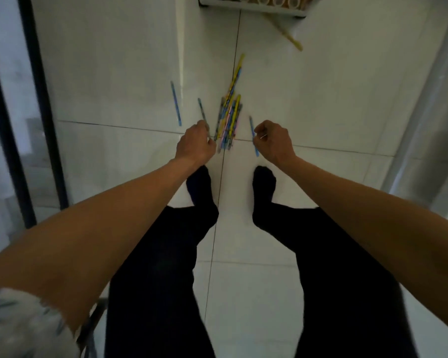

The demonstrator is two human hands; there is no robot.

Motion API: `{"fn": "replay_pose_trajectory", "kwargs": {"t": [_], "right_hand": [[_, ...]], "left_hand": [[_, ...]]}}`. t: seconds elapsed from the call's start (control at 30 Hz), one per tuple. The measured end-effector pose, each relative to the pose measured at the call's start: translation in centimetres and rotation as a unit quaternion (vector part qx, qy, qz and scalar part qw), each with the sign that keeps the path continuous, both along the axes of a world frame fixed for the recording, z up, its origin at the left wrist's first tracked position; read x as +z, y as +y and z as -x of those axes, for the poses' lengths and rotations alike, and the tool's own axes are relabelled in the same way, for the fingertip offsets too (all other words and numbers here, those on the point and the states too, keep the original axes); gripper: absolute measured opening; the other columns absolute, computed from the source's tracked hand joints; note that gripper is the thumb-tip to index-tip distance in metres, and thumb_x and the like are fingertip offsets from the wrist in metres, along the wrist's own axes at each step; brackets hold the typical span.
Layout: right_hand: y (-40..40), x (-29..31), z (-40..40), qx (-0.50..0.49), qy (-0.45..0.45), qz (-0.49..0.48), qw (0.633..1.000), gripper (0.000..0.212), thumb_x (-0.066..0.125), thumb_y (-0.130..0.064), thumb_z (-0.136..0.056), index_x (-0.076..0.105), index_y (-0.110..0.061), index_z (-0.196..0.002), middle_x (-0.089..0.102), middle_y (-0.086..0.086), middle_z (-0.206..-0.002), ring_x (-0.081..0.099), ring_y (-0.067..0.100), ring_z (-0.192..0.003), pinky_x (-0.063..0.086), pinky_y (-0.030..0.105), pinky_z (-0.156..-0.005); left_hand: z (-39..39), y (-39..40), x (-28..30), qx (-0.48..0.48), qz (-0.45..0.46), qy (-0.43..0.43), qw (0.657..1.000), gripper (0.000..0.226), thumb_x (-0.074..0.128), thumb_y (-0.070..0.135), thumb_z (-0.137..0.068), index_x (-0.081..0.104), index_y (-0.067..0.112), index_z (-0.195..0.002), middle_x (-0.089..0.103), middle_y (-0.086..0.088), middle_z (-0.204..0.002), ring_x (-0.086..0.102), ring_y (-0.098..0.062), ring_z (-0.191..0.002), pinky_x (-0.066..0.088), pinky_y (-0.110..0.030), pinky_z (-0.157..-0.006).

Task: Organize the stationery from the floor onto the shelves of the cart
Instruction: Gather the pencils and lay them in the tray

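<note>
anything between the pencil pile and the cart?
Mostly open floor. From the pile up to the cart at the top edge, only one yellow pencil lies loose just in front of the cart's base, right of the straight line. Both hands sit at the pile's near end.

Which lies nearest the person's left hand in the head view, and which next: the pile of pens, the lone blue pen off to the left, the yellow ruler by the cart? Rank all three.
Measured from the left hand:
1. Pile of pens, just right of the hand on the floor.
2. Lone blue pen, up and to the left, apart from the pile.
3. Yellow ruler, far ahead on the right, beside the cart.
</note>
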State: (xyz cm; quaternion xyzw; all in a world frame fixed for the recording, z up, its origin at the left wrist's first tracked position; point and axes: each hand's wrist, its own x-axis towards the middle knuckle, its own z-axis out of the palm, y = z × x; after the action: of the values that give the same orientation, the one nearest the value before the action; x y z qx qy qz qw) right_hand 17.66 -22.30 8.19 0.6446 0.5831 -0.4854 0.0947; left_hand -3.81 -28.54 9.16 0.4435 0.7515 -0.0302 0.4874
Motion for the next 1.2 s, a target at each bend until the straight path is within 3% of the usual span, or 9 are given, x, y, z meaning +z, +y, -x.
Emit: {"fn": "replay_pose_trajectory", "kwargs": {"t": [0.17, 0.3, 0.43, 0.53, 0.63, 0.8, 1.0, 1.1, 1.2], "right_hand": [[1.8, -10.1, -1.0, 0.092, -0.015, 0.007, 0.996, 0.035, 0.066, -0.016, -0.089, 0.059, -0.002, -0.120, 0.068, 0.013, -0.112, 0.063, 0.028, -0.100, 0.040, 0.024, -0.076], [7.0, -15.8, -0.7, 0.173, 0.023, -0.135, 0.975, 0.029, 0.058, -0.014, -0.093, 0.058, -0.004, -0.119, 0.066, 0.014, -0.106, 0.063, 0.030, -0.091, 0.046, 0.032, -0.077], [11.8, -19.7, 0.7, 0.249, 0.059, -0.224, 0.940, 0.022, 0.055, -0.012, -0.093, 0.061, -0.004, -0.113, 0.064, 0.013, -0.099, 0.062, 0.029, -0.085, 0.050, 0.040, -0.075], [14.9, -21.5, 0.9, 0.274, 0.069, -0.277, 0.918, 0.018, 0.056, -0.015, -0.093, 0.061, -0.007, -0.108, 0.063, 0.010, -0.094, 0.061, 0.027, -0.080, 0.049, 0.037, -0.071], [18.5, -21.9, 0.2, 0.336, 0.008, -0.320, 0.886, 0.021, 0.054, -0.020, -0.093, 0.058, -0.010, -0.111, 0.062, 0.011, -0.103, 0.061, 0.031, -0.086, 0.049, 0.037, -0.072], [22.8, -19.8, -1.2, 0.386, -0.096, -0.359, 0.844, 0.032, 0.057, -0.016, -0.091, 0.054, -0.005, -0.121, 0.051, 0.021, -0.123, 0.059, 0.040, -0.097, 0.048, 0.041, -0.075], [23.7, -20.4, -1.8, 0.229, -0.195, -0.251, 0.920, 0.059, 0.067, -0.026, -0.087, 0.042, -0.001, -0.135, 0.049, 0.022, -0.133, 0.053, 0.039, -0.119, 0.047, 0.039, -0.087], [24.2, -21.2, -1.1, 0.214, -0.225, -0.201, 0.929, 0.071, 0.070, -0.030, -0.088, 0.035, 0.001, -0.142, 0.044, 0.024, -0.138, 0.053, 0.038, -0.121, 0.050, 0.039, -0.090], [24.7, -20.9, -0.1, 0.208, -0.221, -0.192, 0.933, 0.047, 0.067, -0.026, -0.087, 0.052, -0.001, -0.124, 0.058, 0.021, -0.118, 0.063, 0.033, -0.094, 0.056, 0.038, -0.075]], "left_hand": [[-2.0, -0.4, -9.3, -0.100, -0.069, 0.002, 0.993, 0.032, 0.053, 0.022, -0.098, 0.052, 0.005, -0.125, 0.059, -0.014, -0.112, 0.062, -0.029, -0.094, 0.054, -0.042, -0.072], [-2.6, 2.3, -15.1, -0.164, -0.192, -0.057, 0.966, 0.025, 0.051, 0.016, -0.098, 0.055, 0.005, -0.119, 0.059, -0.013, -0.110, 0.062, -0.029, -0.089, 0.053, -0.044, -0.068], [-2.7, 9.1, -19.5, -0.195, -0.290, -0.038, 0.936, 0.023, 0.051, 0.019, -0.095, 0.058, 0.010, -0.115, 0.059, -0.008, -0.110, 0.061, -0.026, -0.088, 0.052, -0.041, -0.071], [-1.7, 13.7, -21.6, -0.229, -0.343, -0.016, 0.911, 0.020, 0.054, 0.023, -0.092, 0.059, 0.014, -0.109, 0.060, -0.005, -0.104, 0.061, -0.025, -0.087, 0.050, -0.037, -0.069], [0.6, 16.7, -22.3, -0.315, -0.350, 0.036, 0.882, 0.017, 0.055, 0.027, -0.092, 0.059, 0.017, -0.105, 0.061, -0.003, -0.101, 0.060, -0.024, -0.086, 0.050, -0.039, -0.069], [4.0, 17.5, -22.2, -0.281, -0.331, 0.066, 0.898, 0.015, 0.059, 0.025, -0.090, 0.062, 0.018, -0.103, 0.064, -0.004, -0.101, 0.060, -0.025, -0.091, 0.050, -0.038, -0.076], [5.4, 15.2, -22.3, -0.101, -0.256, 0.105, 0.956, 0.020, 0.062, 0.025, -0.090, 0.063, 0.013, -0.106, 0.067, -0.010, -0.108, 0.063, -0.031, -0.098, 0.054, -0.042, -0.083], [5.6, 13.6, -22.8, -0.139, -0.281, 0.108, 0.943, 0.020, 0.058, 0.024, -0.091, 0.057, 0.014, -0.108, 0.061, -0.010, -0.110, 0.061, -0.031, -0.097, 0.052, -0.042, -0.081], [6.7, 11.9, -22.3, -0.199, -0.335, 0.115, 0.914, 0.021, 0.055, 0.024, -0.093, 0.054, 0.012, -0.110, 0.056, -0.009, -0.107, 0.060, -0.031, -0.089, 0.052, -0.046, -0.075]]}}
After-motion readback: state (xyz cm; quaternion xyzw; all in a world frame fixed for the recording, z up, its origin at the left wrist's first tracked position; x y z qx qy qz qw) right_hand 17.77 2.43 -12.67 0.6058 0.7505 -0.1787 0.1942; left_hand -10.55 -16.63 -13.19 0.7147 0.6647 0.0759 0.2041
